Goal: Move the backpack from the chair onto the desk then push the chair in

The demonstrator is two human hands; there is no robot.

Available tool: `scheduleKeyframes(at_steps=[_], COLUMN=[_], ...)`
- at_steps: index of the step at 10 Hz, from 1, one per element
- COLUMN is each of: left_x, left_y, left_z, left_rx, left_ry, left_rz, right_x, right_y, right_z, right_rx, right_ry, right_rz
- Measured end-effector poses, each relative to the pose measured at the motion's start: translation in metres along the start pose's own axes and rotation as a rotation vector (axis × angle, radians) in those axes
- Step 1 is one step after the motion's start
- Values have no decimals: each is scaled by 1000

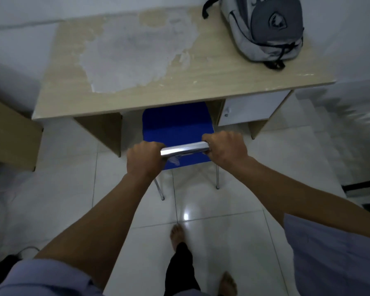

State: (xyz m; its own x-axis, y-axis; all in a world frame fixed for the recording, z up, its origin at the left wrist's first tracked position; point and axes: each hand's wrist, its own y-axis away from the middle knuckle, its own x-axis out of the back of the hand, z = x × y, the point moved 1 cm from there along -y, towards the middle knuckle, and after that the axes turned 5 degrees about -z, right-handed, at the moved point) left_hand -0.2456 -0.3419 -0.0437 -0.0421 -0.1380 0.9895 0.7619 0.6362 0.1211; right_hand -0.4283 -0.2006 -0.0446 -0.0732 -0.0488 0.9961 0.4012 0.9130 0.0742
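A grey backpack (265,28) lies on the far right corner of the wooden desk (179,86), its black straps trailing toward the desk's front. The blue chair (175,129) stands in the desk's knee gap, the front of its seat under the desktop. My left hand (144,160) grips the left end of the chair's shiny metal back bar (184,148). My right hand (225,147) grips the bar's right end. Both arms reach forward from the bottom of the view.
A white drawer unit (252,107) sits under the desk's right side, close to the chair. Another wooden piece of furniture (9,133) stands at the left. White tiled floor (233,231) lies below, with my bare feet on it. Dark cables lie at the bottom left.
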Motion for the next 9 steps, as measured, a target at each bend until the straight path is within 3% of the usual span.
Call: scheduleKeyframes(at_steps=[3,5,8,9], left_x=[19,24,31,37], left_y=[-105,-166,-177,-173], left_z=[-18,-26,-22,-21], left_rx=[-46,-66,-52,-45], left_ry=[-43,-32,4,21], left_rz=[-2,-5,-48,-232], right_x=[6,10,5,16], right_y=[-97,-150,-162,-159], right_z=[24,41,48,46], right_rx=[-70,-95,-115,-142], right_ry=[7,15,25,-32], right_rz=[97,70,56,-167])
